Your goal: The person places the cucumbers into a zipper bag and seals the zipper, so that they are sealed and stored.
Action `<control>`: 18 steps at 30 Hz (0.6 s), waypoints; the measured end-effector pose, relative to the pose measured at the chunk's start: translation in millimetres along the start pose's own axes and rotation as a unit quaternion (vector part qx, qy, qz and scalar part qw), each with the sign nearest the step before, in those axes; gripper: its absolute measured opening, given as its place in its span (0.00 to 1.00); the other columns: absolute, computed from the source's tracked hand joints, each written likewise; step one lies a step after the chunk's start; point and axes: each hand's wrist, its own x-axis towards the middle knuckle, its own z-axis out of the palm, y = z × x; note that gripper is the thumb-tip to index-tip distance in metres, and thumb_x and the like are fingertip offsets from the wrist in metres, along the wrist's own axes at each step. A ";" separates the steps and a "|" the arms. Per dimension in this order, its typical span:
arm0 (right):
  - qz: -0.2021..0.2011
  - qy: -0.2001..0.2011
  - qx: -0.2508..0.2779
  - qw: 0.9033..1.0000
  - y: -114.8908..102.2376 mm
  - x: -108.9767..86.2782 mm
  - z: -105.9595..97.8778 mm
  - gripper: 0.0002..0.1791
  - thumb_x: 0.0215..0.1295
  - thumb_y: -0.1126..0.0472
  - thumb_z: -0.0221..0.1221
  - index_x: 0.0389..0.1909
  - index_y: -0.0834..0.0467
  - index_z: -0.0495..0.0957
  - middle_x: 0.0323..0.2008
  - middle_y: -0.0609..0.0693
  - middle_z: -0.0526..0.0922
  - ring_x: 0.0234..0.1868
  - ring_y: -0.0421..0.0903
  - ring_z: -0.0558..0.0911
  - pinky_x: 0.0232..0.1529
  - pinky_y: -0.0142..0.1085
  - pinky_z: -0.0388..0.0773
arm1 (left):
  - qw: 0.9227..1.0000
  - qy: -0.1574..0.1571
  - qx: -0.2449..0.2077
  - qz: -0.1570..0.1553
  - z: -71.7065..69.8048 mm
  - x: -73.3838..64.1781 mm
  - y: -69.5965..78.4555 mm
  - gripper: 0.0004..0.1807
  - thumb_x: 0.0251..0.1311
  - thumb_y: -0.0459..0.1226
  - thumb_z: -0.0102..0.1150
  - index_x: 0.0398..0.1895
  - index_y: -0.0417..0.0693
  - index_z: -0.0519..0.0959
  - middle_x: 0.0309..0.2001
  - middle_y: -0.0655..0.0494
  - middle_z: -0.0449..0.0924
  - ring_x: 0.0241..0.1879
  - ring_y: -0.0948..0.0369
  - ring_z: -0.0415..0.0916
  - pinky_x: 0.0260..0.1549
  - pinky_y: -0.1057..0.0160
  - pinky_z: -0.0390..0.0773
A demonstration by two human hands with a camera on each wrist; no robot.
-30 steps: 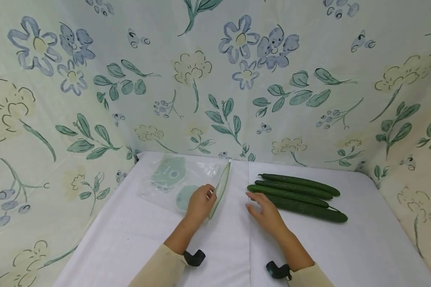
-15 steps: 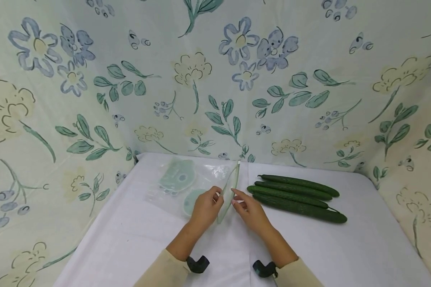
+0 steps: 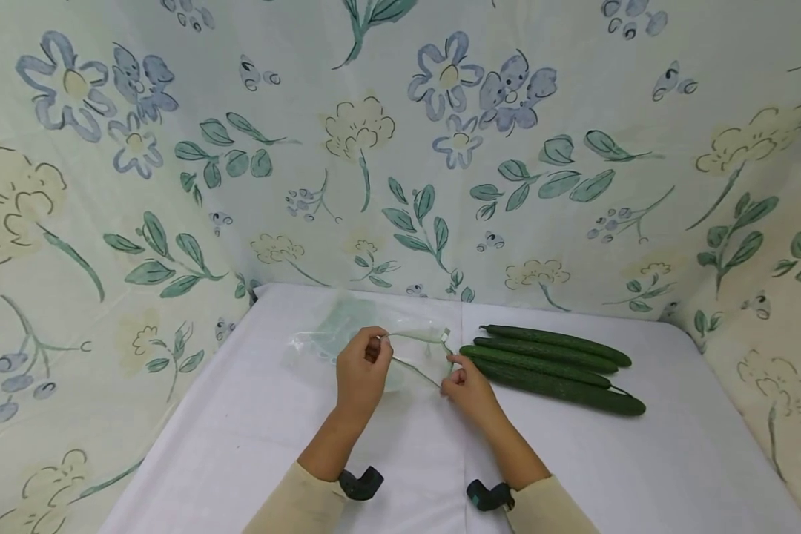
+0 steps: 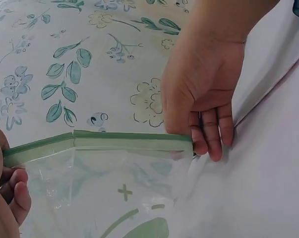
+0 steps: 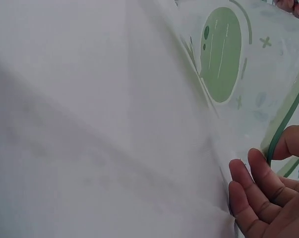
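Note:
A clear zip bag (image 3: 337,326) with pale green print lies toward the table's back left. Its green-edged mouth (image 4: 114,143) is spread apart into a gap between both hands. My left hand (image 3: 362,374) pinches the left side of the mouth between thumb and fingers. On the right side, my right hand (image 3: 472,393) pinches the edge, and the right wrist view shows the green zip strip (image 5: 288,111) running to its thumb and fingers. A green oval print (image 5: 221,54) shows on the bag's face. Right of the hands lie several long green cucumbers (image 3: 554,367).
A white cloth (image 3: 240,445) covers the table. Floral fabric (image 3: 400,148) hangs behind it and along both sides. Dark wrist cameras sit at both cuffs, the left camera (image 3: 362,483) and the right camera (image 3: 489,495). The cucumbers lie close beside the right hand.
My right hand has moved left from beside the cucumbers and taken hold of the bag's edge. The left hand has drawn leftward, and the bag's mouth has opened between them.

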 end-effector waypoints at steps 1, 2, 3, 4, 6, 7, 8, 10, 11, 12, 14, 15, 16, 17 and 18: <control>0.000 -0.001 0.003 1.000 -0.3 0.0 0.0 0.33 0.63 0.65 0.59 0.71 0.58 0.67 0.29 0.49 0.83 0.28 0.41 0.81 0.30 0.30 0.78 | 1.000 0.001 -0.004 -0.003 -0.5 0.0 0.1 0.05 0.64 0.28 0.59 0.40 0.43 0.82 0.25 0.55 0.78 0.23 0.66 0.75 0.21 0.70 0.80; -0.002 -0.001 0.002 1.000 -0.2 -0.1 0.0 0.33 0.63 0.65 0.59 0.70 0.58 0.67 0.29 0.49 0.83 0.28 0.41 0.80 0.30 0.29 0.78 | 1.000 -0.003 -0.010 -0.011 -1.0 0.1 1.0 0.05 0.64 0.29 0.59 0.40 0.43 0.82 0.25 0.55 0.79 0.23 0.65 0.75 0.22 0.70 0.80; -0.004 0.000 0.002 1.000 -0.4 -0.7 -0.1 0.32 0.65 0.64 0.60 0.71 0.58 0.67 0.29 0.49 0.83 0.29 0.41 0.81 0.30 0.29 0.77 | 0.999 -0.011 -0.019 -0.023 -1.0 -0.3 1.2 0.05 0.66 0.30 0.59 0.41 0.44 0.82 0.26 0.55 0.79 0.23 0.65 0.76 0.21 0.70 0.80; -0.009 -0.001 0.003 1.000 -1.2 -1.3 -0.9 0.32 0.66 0.63 0.60 0.72 0.57 0.66 0.30 0.49 0.83 0.29 0.41 0.81 0.31 0.29 0.77 | 0.998 -0.021 -0.031 -0.040 -1.1 -0.4 1.4 0.05 0.67 0.31 0.59 0.43 0.45 0.82 0.26 0.54 0.79 0.23 0.65 0.76 0.20 0.70 0.80; -0.025 -0.003 0.004 1.000 -3.3 -3.1 -3.0 0.32 0.69 0.62 0.59 0.73 0.56 0.65 0.35 0.50 0.84 0.32 0.41 0.83 0.34 0.29 0.79 | 0.994 -0.040 -0.056 -0.079 -1.5 -0.6 1.3 0.06 0.69 0.34 0.59 0.45 0.46 0.81 0.28 0.54 0.79 0.22 0.63 0.76 0.19 0.69 0.80; -0.032 -0.003 0.005 0.999 -4.3 -4.8 -4.6 0.31 0.70 0.62 0.59 0.73 0.55 0.66 0.37 0.51 0.85 0.34 0.42 0.84 0.35 0.29 0.79 | 0.991 -0.048 -0.071 -0.103 -1.4 -1.0 0.5 0.07 0.70 0.35 0.59 0.47 0.46 0.80 0.29 0.54 0.78 0.21 0.62 0.77 0.18 0.69 0.80; -0.041 -0.002 0.004 0.999 -5.1 -6.2 -6.3 0.30 0.71 0.61 0.59 0.73 0.54 0.66 0.39 0.52 0.85 0.36 0.43 0.85 0.38 0.30 0.80 | 0.987 -0.054 -0.086 -0.125 -1.5 -1.1 -0.4 0.07 0.71 0.37 0.59 0.48 0.48 0.79 0.30 0.53 0.78 0.20 0.61 0.77 0.17 0.68 0.80; -0.053 0.003 -0.004 0.999 -7.3 -9.2 -10.7 0.28 0.73 0.60 0.59 0.72 0.52 0.69 0.44 0.52 0.85 0.41 0.44 0.86 0.43 0.33 0.83 | 0.978 -0.063 -0.114 -0.165 -2.0 -1.1 -3.0 0.09 0.71 0.40 0.60 0.51 0.50 0.77 0.31 0.52 0.78 0.20 0.57 0.77 0.16 0.67 0.80; -0.058 0.007 -0.011 0.998 -8.4 -10.6 -13.2 0.26 0.73 0.59 0.59 0.71 0.51 0.70 0.46 0.52 0.85 0.44 0.45 0.86 0.46 0.35 0.84 | 0.974 -0.064 -0.126 -0.178 -2.4 -0.8 -4.2 0.11 0.71 0.41 0.60 0.51 0.50 0.75 0.32 0.51 0.78 0.20 0.56 0.77 0.16 0.66 0.81; -0.060 0.011 -0.017 0.998 -9.2 -11.9 -16.1 0.25 0.73 0.58 0.60 0.70 0.51 0.71 0.47 0.52 0.84 0.46 0.46 0.86 0.48 0.37 0.84 | 0.970 -0.064 -0.137 -0.192 -2.8 -0.5 -5.4 0.12 0.71 0.42 0.60 0.52 0.50 0.74 0.33 0.50 0.78 0.20 0.55 0.77 0.16 0.66 0.81; -0.058 0.021 -0.025 0.998 -10.1 -14.2 -22.2 0.24 0.73 0.55 0.61 0.68 0.50 0.74 0.49 0.50 0.84 0.50 0.46 0.85 0.53 0.40 0.84 | 0.962 -0.062 -0.160 -0.211 -3.4 0.0 -7.7 0.14 0.70 0.42 0.61 0.52 0.48 0.72 0.33 0.48 0.79 0.20 0.54 0.77 0.16 0.65 0.82; -0.056 0.025 -0.028 0.998 -10.4 -15.3 -25.5 0.24 0.72 0.54 0.62 0.67 0.50 0.74 0.49 0.50 0.83 0.51 0.46 0.84 0.54 0.40 0.83 | 0.959 -0.060 -0.168 -0.218 -3.7 0.3 -8.7 0.15 0.70 0.42 0.61 0.51 0.47 0.71 0.34 0.47 0.78 0.20 0.55 0.77 0.16 0.65 0.82; -0.057 0.030 -0.028 0.998 -10.4 -16.3 -28.8 0.24 0.71 0.53 0.63 0.66 0.51 0.75 0.50 0.50 0.83 0.53 0.46 0.83 0.55 0.40 0.83 | 0.957 -0.059 -0.177 -0.224 -3.9 0.5 -9.5 0.15 0.70 0.42 0.62 0.51 0.45 0.70 0.34 0.47 0.78 0.20 0.56 0.77 0.17 0.65 0.83; -0.057 0.032 -0.027 0.997 -10.3 -17.2 -32.1 0.24 0.70 0.53 0.63 0.66 0.52 0.76 0.50 0.50 0.83 0.53 0.47 0.83 0.56 0.39 0.82 | 0.954 -0.057 -0.185 -0.230 -4.0 0.6 -10.3 0.16 0.69 0.42 0.62 0.50 0.44 0.70 0.34 0.47 0.78 0.20 0.57 0.77 0.17 0.65 0.83; -0.058 0.035 -0.026 0.997 -10.0 -18.1 -35.4 0.24 0.70 0.53 0.64 0.65 0.52 0.76 0.51 0.50 0.83 0.54 0.47 0.83 0.56 0.37 0.82 | 0.951 -0.056 -0.192 -0.236 -4.1 0.6 -11.2 0.16 0.69 0.41 0.62 0.49 0.43 0.69 0.35 0.47 0.78 0.20 0.58 0.77 0.18 0.65 0.84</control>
